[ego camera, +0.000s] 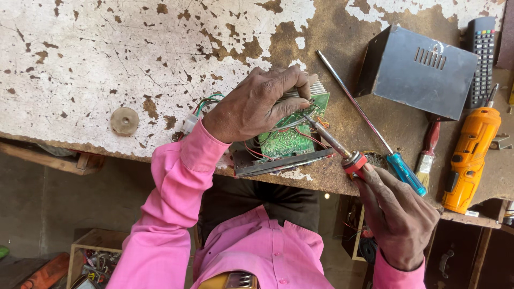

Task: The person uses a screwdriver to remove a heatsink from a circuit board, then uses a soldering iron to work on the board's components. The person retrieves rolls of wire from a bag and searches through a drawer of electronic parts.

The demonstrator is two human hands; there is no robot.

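Fingers of the left hand [256, 104] are curled down over the top edge of a green circuit board [286, 136], pressed close together, with the thumb set against the board's near face. The grip clamps the board and the ribbed metal heat sink [317, 85] fixed along its far edge; the palm covers the board's left portion. The board stands tilted on a dark front panel [278, 163], which lies at the near edge of the workbench [96, 59]. Coloured wires [206, 101] run out from under the left hand to a white connector [188, 124] just left of the board.

Right hand [396, 214] is closed around the handle of a soldering iron [334, 143]. Its fingers wrap the handle with no gap showing between them; the index finger lies along the red collar. The metal shaft of the iron runs up and to the left from that hand, and its tip touches the right side of the board, among the orange and red wires there.

Right of the board, a long screwdriver with a blue handle [369, 126] lies diagonally on the bench, close beside the iron. Further right of the board lie a small paintbrush [428, 152], an orange power tool [468, 158], a grey metal cover with vent slots [415, 72] and a black remote control [482, 59]. Left of the board, well apart, a round beige disc [124, 120] rests on the flaking white paint.
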